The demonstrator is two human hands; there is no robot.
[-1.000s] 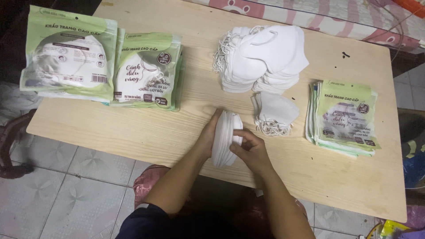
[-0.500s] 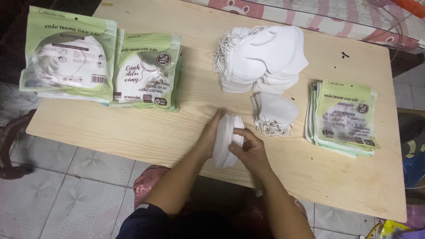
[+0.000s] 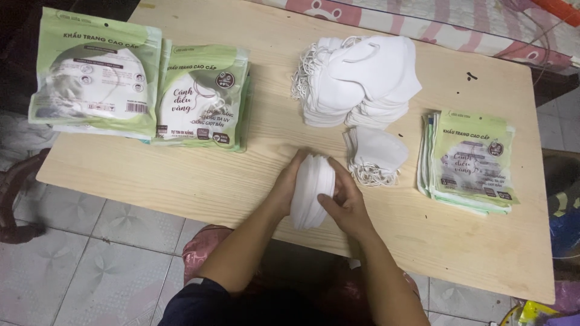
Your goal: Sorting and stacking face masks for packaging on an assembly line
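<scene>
Both hands, left and right, clasp a mask stack on edge near the table's six-o'clock edge, apparently squaring it; next likely a bag at three o'clock, loose masks at twelve.

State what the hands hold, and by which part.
Both hands, left hand and right hand, clasp a small stack of white masks standing on edge, pressing its two flat faces.
</scene>
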